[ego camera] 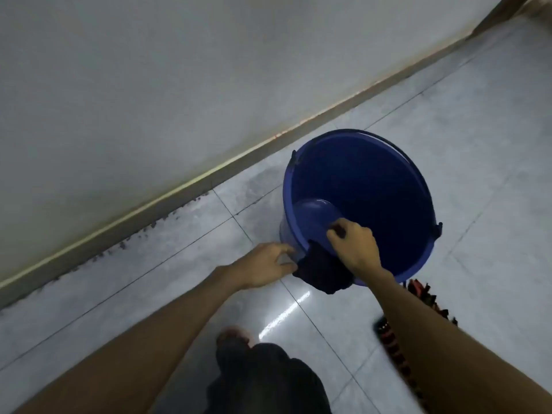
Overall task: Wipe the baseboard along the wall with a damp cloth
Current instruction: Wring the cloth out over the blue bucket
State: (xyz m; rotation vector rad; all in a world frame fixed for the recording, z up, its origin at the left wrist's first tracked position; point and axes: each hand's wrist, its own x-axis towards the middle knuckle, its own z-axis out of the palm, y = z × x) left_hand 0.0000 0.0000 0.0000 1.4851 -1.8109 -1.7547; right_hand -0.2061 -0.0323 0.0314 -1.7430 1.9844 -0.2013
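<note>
Right now the dark cloth (324, 271) hangs over the near rim of the blue bucket (418, 234), part inside and part drooping down the outer wall; the right hand (355, 245) has its fingers pinched together at the cloth's upper edge beside a small blue scoop (313, 215) lying inside, and the left hand (265, 265) has its fingertips closed on the cloth's left corner just outside the rim. I judge 2 risks: a wet cloth lifted unwrung would drip on the glossy tiled floor (478, 130), which could turn slick by the bare foot (234, 334); and a hard pull against the rim could tip or slide the bucket. The baseboard (179, 189) runs diagonally from near left to far right, its foot speckled with dirt; the bucket stands just beside it, narrowing the gap there, while the floor to the left lies open. A red-and-black object (391, 342) lies near right.
</note>
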